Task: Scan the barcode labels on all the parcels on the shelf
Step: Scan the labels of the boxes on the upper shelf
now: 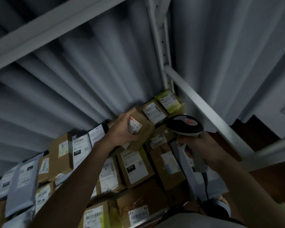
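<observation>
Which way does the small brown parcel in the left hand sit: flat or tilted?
Tilted: the left hand grips the small brown parcel, raised above the stack.

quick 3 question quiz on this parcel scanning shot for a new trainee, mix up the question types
1. True or false: the left hand grips a small brown box raised above the other parcels.
2. Which does the right hand hold?
A. a roll of tape
B. a barcode scanner
C. a marker pen
3. Fill in: the number printed on the black sticker of the brown box just below the held one is ___.

Key
1. True.
2. B. It grips the scanner's handle, with the head near the small brown box.
3. 010.
</observation>
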